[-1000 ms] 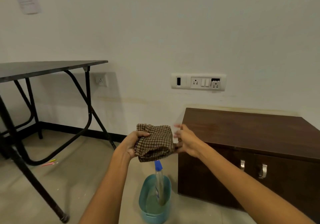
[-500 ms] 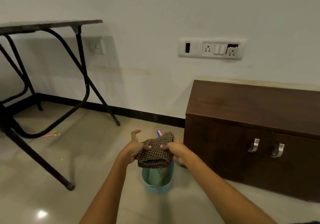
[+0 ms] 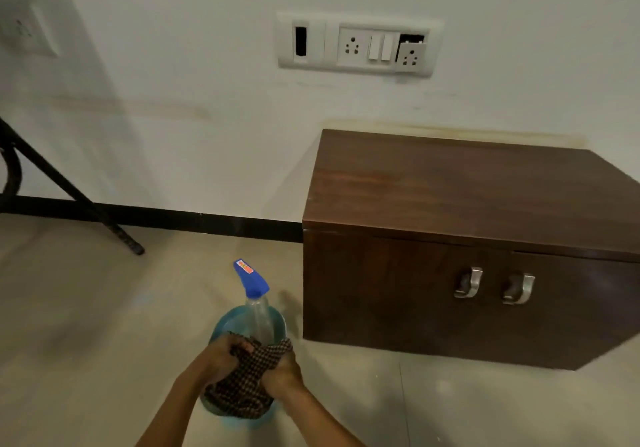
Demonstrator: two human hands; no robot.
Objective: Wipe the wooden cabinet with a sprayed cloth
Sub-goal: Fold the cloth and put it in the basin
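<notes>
A brown checked cloth (image 3: 242, 387) is bunched between both hands low in the middle of the view, over a light blue tub (image 3: 228, 325) on the floor. My left hand (image 3: 221, 360) grips its left side and my right hand (image 3: 282, 374) grips its right side. A clear spray bottle with a blue trigger head (image 3: 254, 290) stands upright in the tub, just behind the cloth. The dark wooden cabinet (image 3: 467, 204) stands to the right against the wall, its two doors closed, with two metal handles (image 3: 495, 285).
A black folding-table leg (image 3: 86, 211) slants to the floor at the left. A white socket panel (image 3: 356, 46) is on the wall above the cabinet. A black skirting strip (image 3: 207, 221) runs along the wall's base. Beige floor tiles (image 3: 86, 342) spread out to the left.
The view has tilted down and moved closer to the floor. Both hands have lowered the cloth from chest height down onto the blue tub, and the bottle now shows behind it.
</notes>
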